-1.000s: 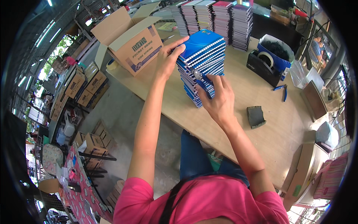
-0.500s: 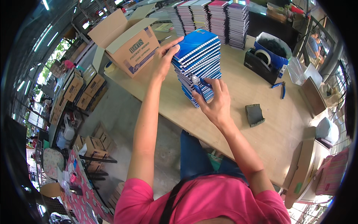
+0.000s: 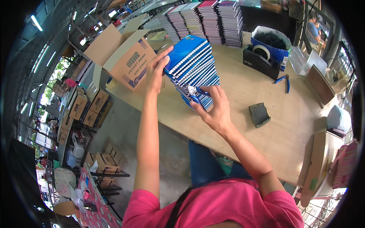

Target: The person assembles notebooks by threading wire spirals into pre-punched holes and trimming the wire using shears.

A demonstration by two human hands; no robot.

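A tall stack of blue spiral notebooks (image 3: 190, 57) stands on the table, fanned and leaning to the left, its white coil bindings facing me. My left hand (image 3: 155, 74) grips the upper left edge of the stack, the thumb near the top cover. In my right hand (image 3: 217, 110) is a pair of blue-handled cutting pliers (image 3: 195, 99). The handles are spread between thumb and fingers, and the metal jaws are at the coil ends on the lower left part of the stack. Whether the jaws close on a wire is too small to tell.
An open cardboard box (image 3: 131, 62) stands left of the stack. Behind are several tall notebook piles (image 3: 211, 22). To the right are a blue bin of dark wire (image 3: 270, 38), a black box with a tape roll (image 3: 262, 62), a second pair of pliers (image 3: 288, 84) and a dark curved block (image 3: 259, 115).
The upper part of the stack has tipped left with my left hand. My right hand has brought the pliers left along the bindings. The whole view has shifted a little.
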